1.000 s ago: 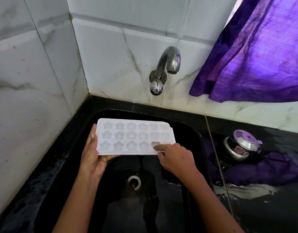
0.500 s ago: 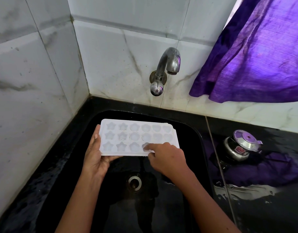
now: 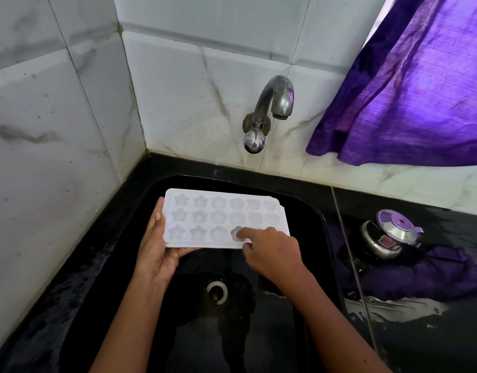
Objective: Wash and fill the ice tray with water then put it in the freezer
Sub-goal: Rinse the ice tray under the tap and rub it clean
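Star-cupped white plastic ice tray [image 3: 224, 211]
Left hand [image 3: 155, 251] grips it, fingers hidden beneath; right hand [image 3: 272, 254] pinches near rim

hiding fingers of the left hand [image 3: 155, 251] under the ice tray [image 3: 205, 211]; covering its near right cavities with the right hand [image 3: 272, 251] — losing both forearms [image 3: 140, 319] past the bottom edge, the purple curtain [image 3: 420, 90] past top and right; keeping the red label on the pot [image 3: 377, 246] too small for reading.
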